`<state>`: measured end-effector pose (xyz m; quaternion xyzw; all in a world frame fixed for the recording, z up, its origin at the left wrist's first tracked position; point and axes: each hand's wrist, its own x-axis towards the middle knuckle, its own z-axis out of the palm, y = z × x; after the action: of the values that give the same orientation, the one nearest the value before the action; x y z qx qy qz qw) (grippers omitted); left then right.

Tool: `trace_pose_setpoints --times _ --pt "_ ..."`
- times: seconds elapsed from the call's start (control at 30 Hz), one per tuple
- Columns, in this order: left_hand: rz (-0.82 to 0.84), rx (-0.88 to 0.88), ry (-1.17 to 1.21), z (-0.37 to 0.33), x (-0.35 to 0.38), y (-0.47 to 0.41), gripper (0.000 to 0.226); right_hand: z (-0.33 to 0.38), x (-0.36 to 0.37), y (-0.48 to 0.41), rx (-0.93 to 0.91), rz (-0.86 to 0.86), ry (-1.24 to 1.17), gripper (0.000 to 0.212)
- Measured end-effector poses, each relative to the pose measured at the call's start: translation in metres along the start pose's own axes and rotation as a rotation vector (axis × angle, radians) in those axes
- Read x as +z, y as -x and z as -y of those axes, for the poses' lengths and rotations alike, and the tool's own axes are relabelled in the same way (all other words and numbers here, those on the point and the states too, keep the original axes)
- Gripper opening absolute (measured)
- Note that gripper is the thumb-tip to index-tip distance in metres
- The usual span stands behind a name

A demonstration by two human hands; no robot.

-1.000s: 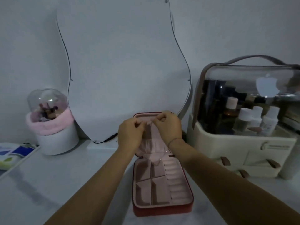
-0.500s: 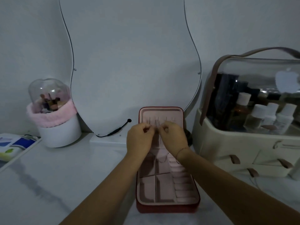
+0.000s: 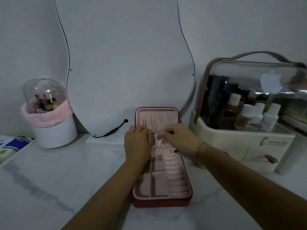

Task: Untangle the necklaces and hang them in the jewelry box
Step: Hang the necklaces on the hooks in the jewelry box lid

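We've got both forearms reaching forward, converging at centre | left hand (image 3: 137,145) back up, fingers bent away from us, tips hidden | right hand (image 3: 181,138) just beside it, knuckles raised, thumb and forefinger pinching a thin necklace chain (image 3: 160,149)

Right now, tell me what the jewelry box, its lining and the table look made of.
Jewelry box: red shell, likely faux leather, smooth with a dull sheen. Lining: pink, matte and soft-looking, probably velvet or flocked fabric. Table: white with grey veins and faint gloss, marble or a marble-look surface.
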<state>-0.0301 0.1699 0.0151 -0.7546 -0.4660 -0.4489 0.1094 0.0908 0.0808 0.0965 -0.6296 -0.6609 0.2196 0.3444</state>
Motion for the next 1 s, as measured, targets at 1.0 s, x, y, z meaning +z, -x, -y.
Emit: trace_pose_setpoints --times 1.0 --pt "0.437 0.119 0.435 -0.071 -0.025 0.029 0.056 -0.107 -0.092 0.127 0.251 -0.144 0.15 0.006"
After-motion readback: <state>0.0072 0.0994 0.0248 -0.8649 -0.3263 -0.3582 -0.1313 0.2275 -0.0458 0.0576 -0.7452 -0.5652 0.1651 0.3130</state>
